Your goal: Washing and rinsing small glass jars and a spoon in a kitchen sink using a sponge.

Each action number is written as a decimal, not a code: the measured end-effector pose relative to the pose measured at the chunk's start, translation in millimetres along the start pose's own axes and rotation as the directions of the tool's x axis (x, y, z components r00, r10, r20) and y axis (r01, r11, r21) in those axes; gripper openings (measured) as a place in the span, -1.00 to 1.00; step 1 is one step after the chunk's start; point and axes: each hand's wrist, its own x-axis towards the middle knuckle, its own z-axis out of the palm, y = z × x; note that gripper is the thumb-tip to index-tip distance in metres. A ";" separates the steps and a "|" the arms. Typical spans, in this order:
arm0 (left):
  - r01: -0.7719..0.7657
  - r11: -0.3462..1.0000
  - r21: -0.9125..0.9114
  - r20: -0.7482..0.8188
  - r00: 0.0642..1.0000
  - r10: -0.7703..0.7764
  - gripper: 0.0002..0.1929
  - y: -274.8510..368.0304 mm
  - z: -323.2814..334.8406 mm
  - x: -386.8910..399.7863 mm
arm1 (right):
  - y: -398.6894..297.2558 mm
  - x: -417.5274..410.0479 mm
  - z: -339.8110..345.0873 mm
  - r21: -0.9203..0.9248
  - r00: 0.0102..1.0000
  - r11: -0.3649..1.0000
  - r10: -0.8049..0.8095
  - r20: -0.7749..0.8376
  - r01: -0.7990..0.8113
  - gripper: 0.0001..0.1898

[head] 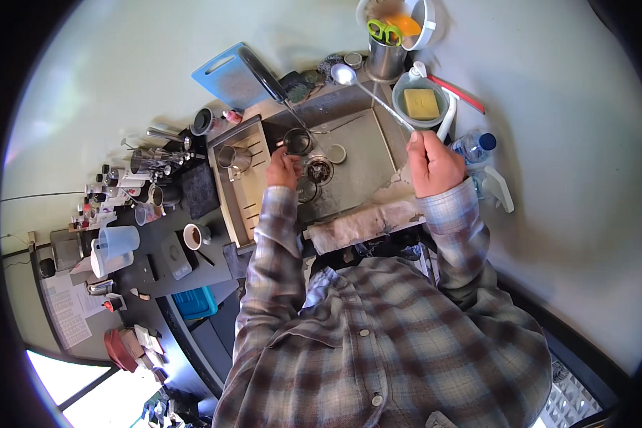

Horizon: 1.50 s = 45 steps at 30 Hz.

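My right hand (433, 163) is closed around the handle of a long metal spoon (344, 75), raised at the right of a metal sink (353, 176). Over the sink's left part, my left hand (284, 170) has its fingers curled at a dark round cup or glass (297, 142); the fingers hide where they meet it. Just right of and below that hand, a round vessel with dark contents (319, 170) stands in the sink, beside a pale round lid (336, 153). A black tap (265, 75) reaches over the basin.
A slotted drainer (238, 206) with a metal pitcher (234, 158) lies left. A sponge in a plastic tub (420, 104), bottles (473, 147) and a metal holder with green scissors (385, 59) stand right. Farther left are a cup (193, 236), a scale (177, 255) and clear jugs (119, 243).
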 end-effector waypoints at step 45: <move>0.317 0.758 -0.570 0.740 0.598 0.307 -0.64 82.8 -37.0 -89.7 | -59.7 -140.6 145.3 0.694 0.632 -0.116 0.328 0.702 -0.711 -0.60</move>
